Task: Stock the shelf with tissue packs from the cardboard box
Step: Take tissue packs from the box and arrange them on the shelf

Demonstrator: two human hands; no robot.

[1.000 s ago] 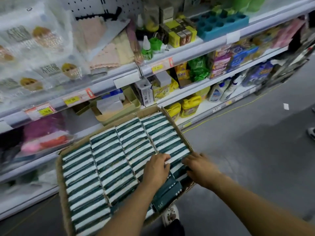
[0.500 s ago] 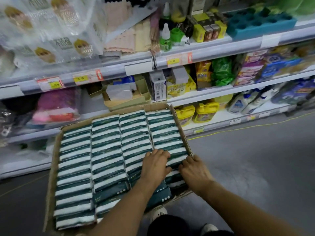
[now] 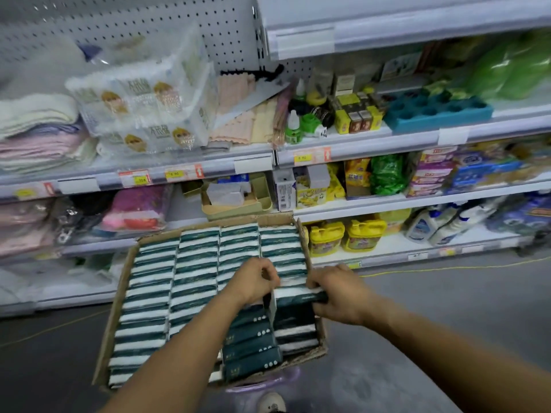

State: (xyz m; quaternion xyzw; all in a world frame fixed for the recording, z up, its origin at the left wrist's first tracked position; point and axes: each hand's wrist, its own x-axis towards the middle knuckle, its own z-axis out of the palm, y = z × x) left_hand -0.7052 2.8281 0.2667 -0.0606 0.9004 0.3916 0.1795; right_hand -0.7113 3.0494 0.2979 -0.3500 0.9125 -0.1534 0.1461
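Near the cardboard box's (image 3: 114, 317) right wall, both hands work one tissue pack (image 3: 298, 297) loose: left hand (image 3: 253, 281) fingers curled pinching its end, right hand (image 3: 340, 295) gripping the other. Probably light, soft, slippery film; grip both ends.

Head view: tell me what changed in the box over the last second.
The right hand has curled its grip round a green tissue pack in the right-hand column and tipped it up. The left hand, earlier flat on the packs, now pinches a pack edge beside it. The cardboard box stays put, its other rows undisturbed.
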